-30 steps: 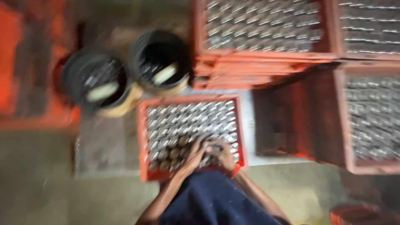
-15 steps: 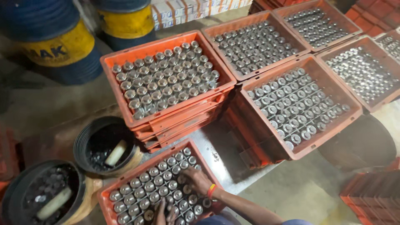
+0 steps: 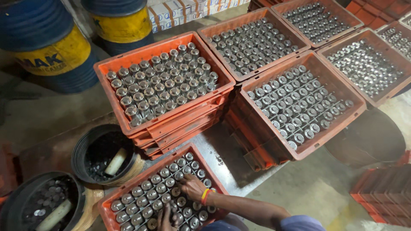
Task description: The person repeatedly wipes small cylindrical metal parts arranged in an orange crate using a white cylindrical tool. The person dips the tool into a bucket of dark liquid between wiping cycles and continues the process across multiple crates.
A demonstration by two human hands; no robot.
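An orange crate at the bottom of the head view holds rows of upright shiny metal cylinder parts. My right hand, with a red and yellow band at the wrist, lies over the parts in the crate's right half, its fingers bent down around one part. My left hand is lower, at the frame's edge, fingers down among the parts. Most of it is cut off, so its grip is hidden.
Two round black tubs with small parts and a pale stick stand left of the crate. A stack of orange crates full of parts rises behind it, with more crates to the right and blue and yellow drums at the back left.
The view has swung from a blurred top-down look to a steadier one facing the stacked crates. Both hands have stayed in the near crate, and the right hand has shifted slightly over the parts.
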